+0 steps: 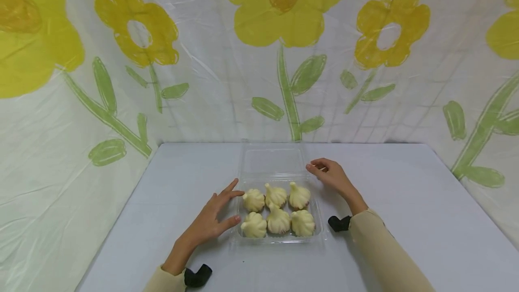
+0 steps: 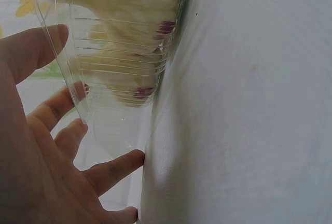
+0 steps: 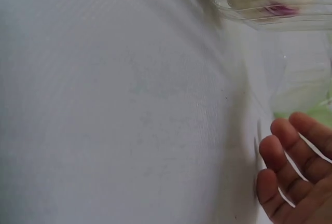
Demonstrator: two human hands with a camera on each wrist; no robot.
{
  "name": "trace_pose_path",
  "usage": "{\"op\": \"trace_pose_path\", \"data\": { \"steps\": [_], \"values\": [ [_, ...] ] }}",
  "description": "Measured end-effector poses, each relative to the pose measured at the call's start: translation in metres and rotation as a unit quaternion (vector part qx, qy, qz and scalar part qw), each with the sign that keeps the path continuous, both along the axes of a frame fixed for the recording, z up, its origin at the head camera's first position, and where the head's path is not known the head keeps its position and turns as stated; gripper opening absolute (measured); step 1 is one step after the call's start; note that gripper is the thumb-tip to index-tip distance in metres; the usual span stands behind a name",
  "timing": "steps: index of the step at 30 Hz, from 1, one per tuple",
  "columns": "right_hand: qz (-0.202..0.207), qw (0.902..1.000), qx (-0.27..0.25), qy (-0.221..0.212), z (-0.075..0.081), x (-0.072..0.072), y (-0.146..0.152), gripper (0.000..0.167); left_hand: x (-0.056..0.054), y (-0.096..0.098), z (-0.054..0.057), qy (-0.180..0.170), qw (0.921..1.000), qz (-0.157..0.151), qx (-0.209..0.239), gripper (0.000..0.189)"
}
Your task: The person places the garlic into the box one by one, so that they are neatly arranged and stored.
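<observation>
A clear plastic clamshell box [image 1: 319, 222] stands on the table with its lid [image 1: 273, 160] folded back, away from me. Several pale garlic bulbs [image 1: 278, 221] sit inside in two rows, and purplish root ends show through the wall in the left wrist view. At the box's left side is my left hand [image 1: 211, 220], fingers spread, with the thumb and fingertips [image 2: 61, 36] at the rim. My right hand [image 1: 334, 175] is beside the lid's right edge near the hinge, its fingers [image 3: 285, 156] loosely bent. Whether its fingertips touch the lid cannot be told.
The white table [image 1: 405, 202] extends on both sides of the box. Behind it hangs a white curtain [image 1: 202, 102] printed with yellow flowers. A black wrist mount [image 1: 198, 276] sits at the left wrist and another [image 1: 339, 223] at the right.
</observation>
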State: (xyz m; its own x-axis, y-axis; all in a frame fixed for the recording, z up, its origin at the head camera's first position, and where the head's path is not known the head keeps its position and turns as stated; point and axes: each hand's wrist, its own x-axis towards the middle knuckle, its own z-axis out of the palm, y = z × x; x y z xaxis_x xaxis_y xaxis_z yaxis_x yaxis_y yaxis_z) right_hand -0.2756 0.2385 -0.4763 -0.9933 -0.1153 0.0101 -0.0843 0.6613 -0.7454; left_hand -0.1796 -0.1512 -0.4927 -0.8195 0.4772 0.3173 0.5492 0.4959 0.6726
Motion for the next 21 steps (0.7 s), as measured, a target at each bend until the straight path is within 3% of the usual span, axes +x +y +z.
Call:
{"op": "trace_pose_path", "data": {
  "steps": [11,21],
  "values": [
    [0.005,0.9995,-0.004,-0.030,-0.001,-0.017,-0.009,0.067,0.000,-0.002,0.000,0.003,1.0000,-0.003,0.002,0.058],
    [0.017,0.9994,0.003,-0.028,0.000,-0.026,-0.013,0.065,0.000,-0.001,-0.001,-0.007,1.0000,0.000,0.000,0.059]
  ]
}}
